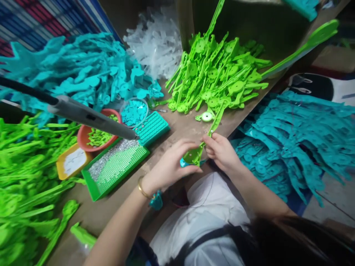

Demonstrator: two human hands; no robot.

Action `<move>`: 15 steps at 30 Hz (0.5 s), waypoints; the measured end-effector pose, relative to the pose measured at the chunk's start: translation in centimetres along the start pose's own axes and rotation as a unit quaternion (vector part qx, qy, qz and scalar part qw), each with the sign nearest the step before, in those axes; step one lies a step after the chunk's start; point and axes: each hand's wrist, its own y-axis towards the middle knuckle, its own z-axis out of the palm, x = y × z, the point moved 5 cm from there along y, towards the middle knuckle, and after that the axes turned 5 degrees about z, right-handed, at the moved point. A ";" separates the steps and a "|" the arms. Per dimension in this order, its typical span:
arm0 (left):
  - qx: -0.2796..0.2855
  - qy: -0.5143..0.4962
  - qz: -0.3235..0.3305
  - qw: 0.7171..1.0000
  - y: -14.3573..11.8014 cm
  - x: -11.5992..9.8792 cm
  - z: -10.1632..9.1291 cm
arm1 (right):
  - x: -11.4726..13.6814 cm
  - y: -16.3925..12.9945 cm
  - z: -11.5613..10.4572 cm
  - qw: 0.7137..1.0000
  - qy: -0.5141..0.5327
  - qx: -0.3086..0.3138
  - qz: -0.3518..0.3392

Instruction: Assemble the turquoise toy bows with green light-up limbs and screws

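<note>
My left hand (177, 159) is wrapped round the wide, rounded end of a long green plastic part (192, 156). A bit of blue plastic shows beneath that end, beside my palm. My right hand (219, 149) pinches the same part along its narrow shaft, with the thumb pressed on it near a small pale dot. The shaft's far end points up toward a heap of like green parts (219, 74). Near that tip, a loose green piece with a white ring (206, 116) lies on the table.
A grey electric screwdriver (91, 116) hangs at the left above a green tray of small screws (116, 170). Round it stand a red bowl (83, 137), a yellow tray (61, 166) and a clear tub (134, 112). Blue parts (91, 70) are heaped behind; more blue parts (294, 140) lie right.
</note>
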 end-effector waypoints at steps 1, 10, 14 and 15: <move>0.017 0.023 0.002 1.000 -1.3 0.8 0.4 | -0.3 0.4 0.0 1.000 0.004 0.013 0.018; 0.023 0.049 -0.080 0.995 -5.5 7.4 2.6 | -4.0 -1.3 -3.4 0.986 -0.154 -0.051 0.022; 0.028 0.014 -0.097 0.995 -5.5 8.0 3.2 | -5.2 -2.2 -4.2 0.960 -0.275 -0.039 -0.017; 0.031 0.004 -0.096 0.995 -5.5 8.1 3.1 | -5.4 -2.2 -4.2 0.959 -0.281 -0.040 -0.020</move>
